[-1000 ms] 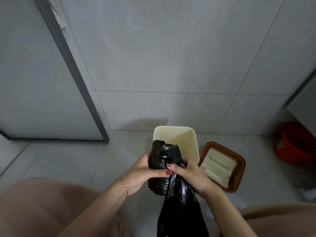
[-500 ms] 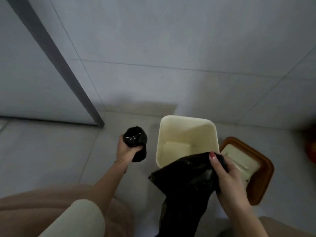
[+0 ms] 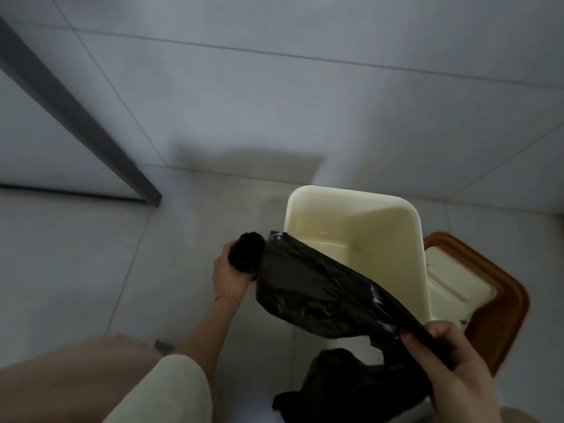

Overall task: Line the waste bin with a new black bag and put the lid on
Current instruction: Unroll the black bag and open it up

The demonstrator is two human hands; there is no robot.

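Observation:
The cream waste bin (image 3: 409,227) stands unlined on the tiled floor at centre right. Its lid (image 3: 494,303), brown-rimmed with a cream flap, lies on the floor to the right of the bin. My left hand (image 3: 227,276) grips a roll of black bags (image 3: 245,251) left of the bin. A black bag (image 3: 317,291) stretches from the roll across the bin's front edge to my right hand (image 3: 454,374), which pinches its other end at lower right. More black bag material hangs below my right hand.
A tiled wall rises right behind the bin. A dark grey door frame (image 3: 76,117) runs diagonally at the left and meets the floor near the bin. My knees and sleeve fill the bottom edge.
My hands have drawn apart: the left took the roll out to the left, the right pulled the bag down and to the right, so the bag now stretches between them. The view tilted down and closer.

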